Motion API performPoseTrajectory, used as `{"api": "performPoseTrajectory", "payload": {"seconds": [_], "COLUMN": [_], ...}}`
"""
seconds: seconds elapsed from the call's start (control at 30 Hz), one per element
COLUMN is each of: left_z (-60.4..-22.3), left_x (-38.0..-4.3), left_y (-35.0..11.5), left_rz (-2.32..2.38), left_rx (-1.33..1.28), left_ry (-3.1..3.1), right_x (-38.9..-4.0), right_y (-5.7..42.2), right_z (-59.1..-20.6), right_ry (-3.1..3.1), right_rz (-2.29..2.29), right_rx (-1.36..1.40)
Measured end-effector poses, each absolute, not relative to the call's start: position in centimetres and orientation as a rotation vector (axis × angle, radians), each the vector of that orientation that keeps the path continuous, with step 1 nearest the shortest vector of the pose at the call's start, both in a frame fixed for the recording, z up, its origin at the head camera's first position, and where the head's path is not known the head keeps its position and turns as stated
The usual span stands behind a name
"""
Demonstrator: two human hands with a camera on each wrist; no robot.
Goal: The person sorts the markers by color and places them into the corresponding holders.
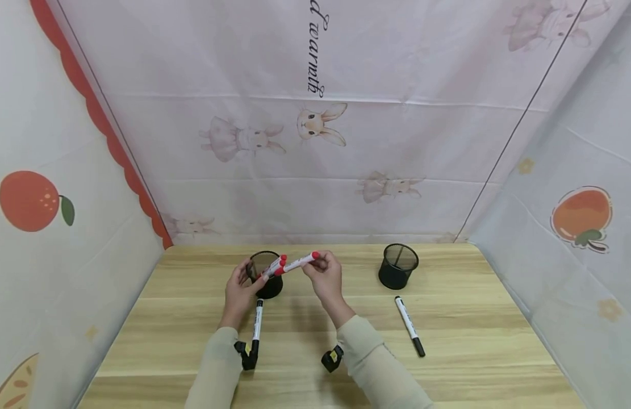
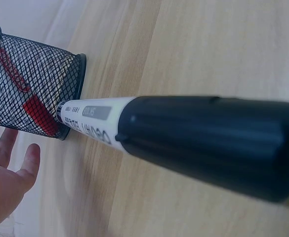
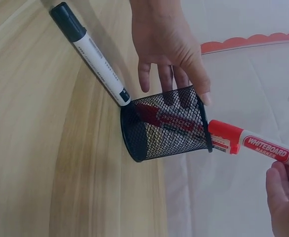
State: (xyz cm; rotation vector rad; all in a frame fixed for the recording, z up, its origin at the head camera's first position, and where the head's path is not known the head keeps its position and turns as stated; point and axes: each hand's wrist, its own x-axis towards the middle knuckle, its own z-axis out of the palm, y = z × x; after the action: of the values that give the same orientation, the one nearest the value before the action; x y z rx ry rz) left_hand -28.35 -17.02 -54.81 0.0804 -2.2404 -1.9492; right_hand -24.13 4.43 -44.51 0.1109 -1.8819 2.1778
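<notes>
My left hand (image 1: 239, 292) holds a black mesh pen cup (image 1: 269, 288) standing on the table, its thumb at the rim and its fingers round the far side. Red whiteboard markers (image 3: 176, 121) lean inside that cup, their ends above the rim. With fingers and thumb, my right hand (image 1: 326, 278) pinches another red whiteboard marker (image 3: 265, 148) by one end. This marker slants over the cup, its red lower end right at the rim. A black-and-white marker (image 2: 100, 121) lies before the cup, one end close to the base.
On the right stands a second black mesh pen cup (image 1: 395, 277). Another black-and-white marker (image 1: 409, 326) lies in front of it on the wooden table (image 1: 463, 335). Printed cloth walls (image 1: 274, 199) border the table at the back and sides.
</notes>
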Motion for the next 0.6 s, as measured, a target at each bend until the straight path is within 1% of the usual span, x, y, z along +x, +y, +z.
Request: {"api": "performPoseTrajectory", "payload": {"seconds": [0.37,0.6], "left_z": [-54.82,-54.80], "left_x": [-28.37,-28.38], "left_y": [-17.06,-16.94], "left_rz": [-1.955,-1.965], "left_rx": [0.082,0.083], "left_ry": [-2.206,-2.207], "right_x": [-24.35,-24.53], "right_y": [4.38,4.14], "right_z": [-44.78,-45.14], "right_ry": [-1.861,-1.905], "right_rz": [2.211,2.140], "right_rx": [0.102,0.173]}}
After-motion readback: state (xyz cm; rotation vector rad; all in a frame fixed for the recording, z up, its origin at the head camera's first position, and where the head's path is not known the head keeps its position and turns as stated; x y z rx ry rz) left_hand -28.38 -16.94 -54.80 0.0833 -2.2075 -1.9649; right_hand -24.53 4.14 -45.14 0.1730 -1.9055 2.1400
